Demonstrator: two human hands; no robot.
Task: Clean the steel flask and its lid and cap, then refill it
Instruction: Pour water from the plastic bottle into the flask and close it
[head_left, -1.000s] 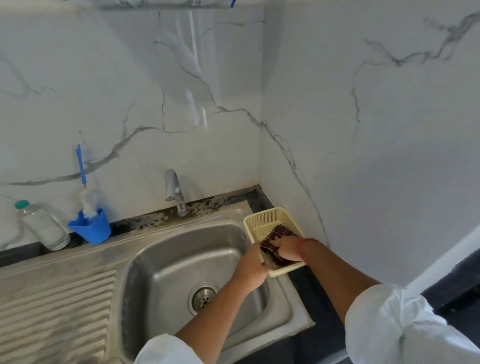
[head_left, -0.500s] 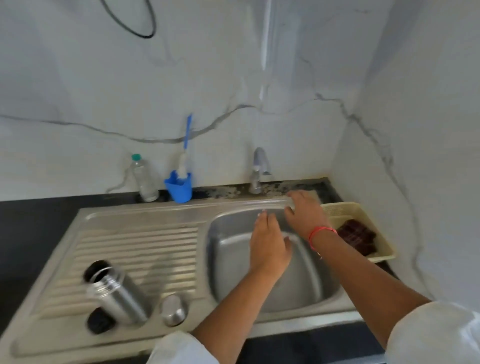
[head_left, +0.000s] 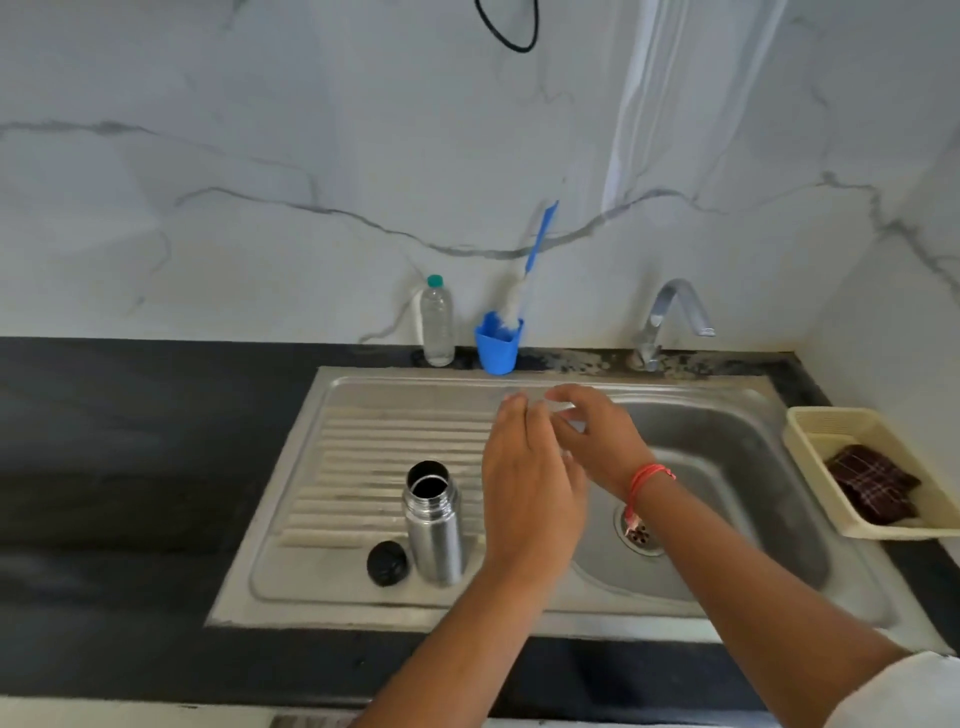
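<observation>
The left hand and right hand are held empty, fingers loosely extended, over the steel sink. Just beside the left hand, the cylindrical brushed-steel flask is stood upright on the ribbed drainboard, long axis vertical, open mouth upward. It is judged rigid, smooth and likely slippery; a mid-body grip is advised.

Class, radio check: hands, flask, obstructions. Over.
Left hand, right hand: grip open, empty, above sink. Flask upright, uncapped, on drainboard; black lid beside. Steel cap unseen.

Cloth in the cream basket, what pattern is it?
The cloth is dark maroon plaid, clearest in head view.
</observation>
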